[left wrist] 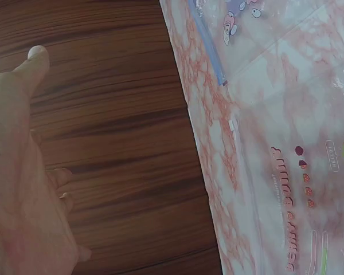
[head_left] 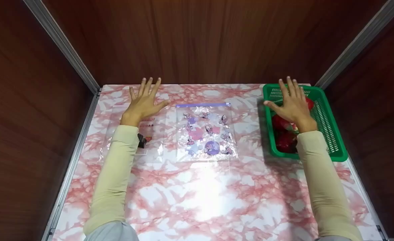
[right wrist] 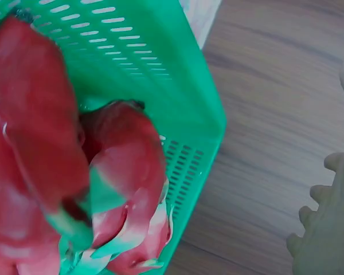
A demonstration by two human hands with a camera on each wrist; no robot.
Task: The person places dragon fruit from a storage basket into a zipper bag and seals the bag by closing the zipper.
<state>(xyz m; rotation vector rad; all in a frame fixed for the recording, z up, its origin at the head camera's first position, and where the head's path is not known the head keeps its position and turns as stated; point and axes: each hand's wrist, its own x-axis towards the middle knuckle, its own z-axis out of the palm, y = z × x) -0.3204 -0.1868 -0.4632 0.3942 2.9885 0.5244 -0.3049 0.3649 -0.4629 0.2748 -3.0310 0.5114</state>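
Observation:
My left hand point(head_left: 143, 105), fingers spread, hovers above the upper part of a clear zip bag point(head_left: 156, 144) with strawberry prints and pink lettering. It holds nothing. Beside that bag lies a second clear zip bag point(head_left: 203, 134), printed with pink and purple cartoon figures and topped by a purple slider strip. Over the green plastic basket point(head_left: 334, 124) my right hand point(head_left: 294, 107) is stretched out flat with the thumb apart, gripping nothing. Several red dragon fruits point(right wrist: 126, 166) with green-tipped scales lie inside the basket, partly hidden by that hand in the head view.
The table point(head_left: 170, 201) has a pink-and-white marbled top with a bright glare near its middle. Dark wood panels point(head_left: 197, 40) stand at the back and both sides, with metal frame rails point(head_left: 66, 53) at the corners. The basket sits at the back right corner.

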